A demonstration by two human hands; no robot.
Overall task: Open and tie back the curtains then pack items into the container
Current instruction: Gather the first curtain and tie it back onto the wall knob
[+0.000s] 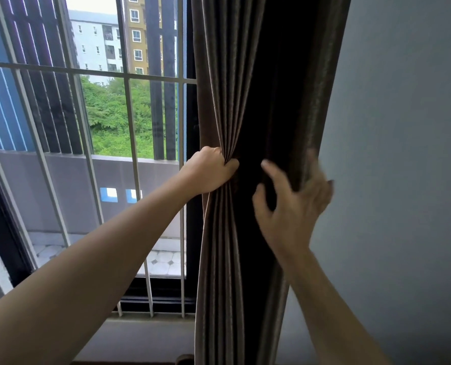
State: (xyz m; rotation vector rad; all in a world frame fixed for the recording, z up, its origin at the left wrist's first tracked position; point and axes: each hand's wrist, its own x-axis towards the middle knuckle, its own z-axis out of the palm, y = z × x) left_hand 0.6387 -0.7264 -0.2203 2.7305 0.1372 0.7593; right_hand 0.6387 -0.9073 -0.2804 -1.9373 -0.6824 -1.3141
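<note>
At the right side of the window, against the grey wall, the dark brown curtain hung gathered into a narrow bundle of vertical pleats. The left hand was clenched around the curtain's window-side edge, fingers wrapped behind the folds and thumb pressed across the front, pinching the fabric in so that it flared out above and below the grip. The right hand was at about the same height on the wall-side half of the bundle, slightly lower than the left; its fingers were spread and bent, the thumb and forefinger arched in front of the dark centre folds and the other fingers reaching around the curtain's outer edge next to the wall. That hand was blurred, so whether it had actually closed on the cloth could not be told. The curtain's middle section lay between the two hands, both forearms reaching up to it from below. Behind the left arm, pale metal window bars crossed the glass, with a balcony wall, green trees and apartment buildings beyond.
</note>
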